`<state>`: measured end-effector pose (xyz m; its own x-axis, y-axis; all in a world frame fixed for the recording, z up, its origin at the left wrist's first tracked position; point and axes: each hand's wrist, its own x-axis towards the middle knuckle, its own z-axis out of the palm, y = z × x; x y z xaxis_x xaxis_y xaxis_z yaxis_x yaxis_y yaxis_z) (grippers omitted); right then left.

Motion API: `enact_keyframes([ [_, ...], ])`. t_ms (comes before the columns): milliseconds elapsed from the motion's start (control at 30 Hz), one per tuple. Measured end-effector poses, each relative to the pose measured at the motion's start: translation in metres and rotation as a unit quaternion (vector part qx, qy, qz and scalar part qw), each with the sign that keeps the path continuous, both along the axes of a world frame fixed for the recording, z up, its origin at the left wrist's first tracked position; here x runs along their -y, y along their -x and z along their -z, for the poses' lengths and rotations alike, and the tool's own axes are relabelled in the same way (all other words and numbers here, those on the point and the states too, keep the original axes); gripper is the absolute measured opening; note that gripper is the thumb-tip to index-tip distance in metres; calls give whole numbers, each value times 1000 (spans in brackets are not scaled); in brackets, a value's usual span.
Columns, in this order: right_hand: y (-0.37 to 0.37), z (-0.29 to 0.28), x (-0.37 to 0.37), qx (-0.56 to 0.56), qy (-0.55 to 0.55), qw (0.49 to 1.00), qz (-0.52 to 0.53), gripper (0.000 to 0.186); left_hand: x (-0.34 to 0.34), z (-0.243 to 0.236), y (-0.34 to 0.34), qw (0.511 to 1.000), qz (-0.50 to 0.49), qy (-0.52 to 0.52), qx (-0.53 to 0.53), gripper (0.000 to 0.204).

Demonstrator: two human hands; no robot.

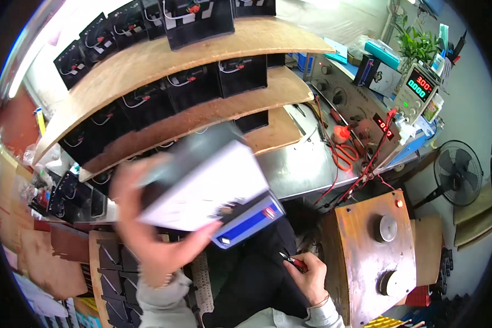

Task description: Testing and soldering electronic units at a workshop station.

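Note:
My left hand grips a boxy unit with a white top face, a dark body and a blue strip along its lower right side, raised in front of me and blurred by motion. My thumb presses on its near edge; the other fingers are wrapped round its left side. Lower right, over my dark-clad leg, my right hand is closed on small red-handled pliers or cutters, tips pointing up-left.
Curved-looking wooden shelves hold black units above a steel bench. Orange scissors, red leads and a power supply sit right, beside a fan. A metal box with knobs stands at lower right; black pieces lie lower left.

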<state>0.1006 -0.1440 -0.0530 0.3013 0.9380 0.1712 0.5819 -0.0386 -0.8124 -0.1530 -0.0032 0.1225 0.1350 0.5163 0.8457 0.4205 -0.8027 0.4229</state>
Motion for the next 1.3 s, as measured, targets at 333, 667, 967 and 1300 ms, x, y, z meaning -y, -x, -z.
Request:
enact_keyframes([
  [333, 33, -50, -58, 9, -166, 983, -84, 21, -66, 142, -44, 921, 200, 325, 73, 94],
  [667, 48, -45, -78, -33, -163, 984, -71, 23, -67, 134, -42, 916, 209, 342, 9, 102],
  [967, 42, -52, -80, 48, -104, 987, -109, 24, -67, 137, -42, 908, 206, 358, 73, 101],
  [1300, 14, -33, -57, -214, -99, 972, 0, 20, -62, 133, -46, 901, 221, 364, 88, 103],
])
